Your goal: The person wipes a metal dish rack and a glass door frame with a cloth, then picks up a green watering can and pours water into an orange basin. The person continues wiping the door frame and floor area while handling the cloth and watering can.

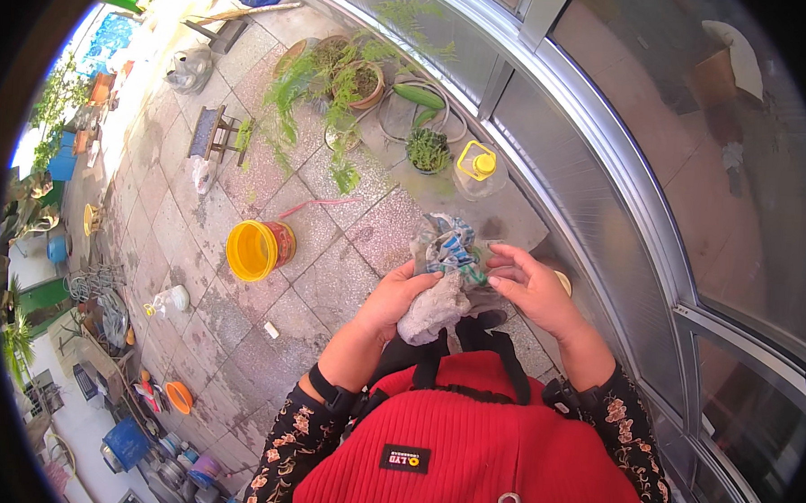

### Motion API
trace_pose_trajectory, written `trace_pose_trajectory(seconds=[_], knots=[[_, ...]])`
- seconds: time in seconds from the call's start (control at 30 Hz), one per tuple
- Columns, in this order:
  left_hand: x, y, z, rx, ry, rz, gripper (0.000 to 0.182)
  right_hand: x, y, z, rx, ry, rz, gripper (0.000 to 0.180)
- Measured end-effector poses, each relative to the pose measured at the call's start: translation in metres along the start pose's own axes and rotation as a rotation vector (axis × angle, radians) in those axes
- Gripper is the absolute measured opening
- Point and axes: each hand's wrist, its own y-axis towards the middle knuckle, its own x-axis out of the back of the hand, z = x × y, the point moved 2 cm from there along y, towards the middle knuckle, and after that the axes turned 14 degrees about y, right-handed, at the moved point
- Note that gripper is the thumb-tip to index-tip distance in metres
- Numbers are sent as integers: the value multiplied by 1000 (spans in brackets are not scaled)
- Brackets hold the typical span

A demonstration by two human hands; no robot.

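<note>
A crumpled cloth with blue and green print (449, 243) and a pale, rough-textured cloth (434, 308) are bunched together in front of me. My left hand (401, 292) grips the bundle from the left, its thumb on top where the two cloths meet. At the bundle's right side is my right hand (526, 280), fingers curled and parted near the printed cloth; whether they pinch its edge is unclear. To the left, a yellow bucket with a red outer side (253, 250) lies on the tiled floor.
Potted ferns (346, 80), a coiled hose (459, 112) and a clear jug with a yellow cap (479, 170) stand by the metal-framed glass wall. A small stool (209, 133), a pink strip (317, 204) and a white block (271, 329) are on the tiles.
</note>
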Motion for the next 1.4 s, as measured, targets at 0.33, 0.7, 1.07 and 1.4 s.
trace_pose_trajectory(seconds=[0.33, 0.7, 1.07, 1.4], knots=[[57, -101, 58, -182, -319, -464, 22, 12, 43, -50, -240, -230, 99, 39], [123, -104, 138, -113, -474, -736, 31, 90, 146, -111, -298, -350, -111, 43], [153, -54, 109, 11, -390, -792, 25, 135, 308, -106, 128, -996, -435, 63], [170, -35, 105, 57, -315, -729, 28, 142, 351, -117, 43, -1190, -327, 54]])
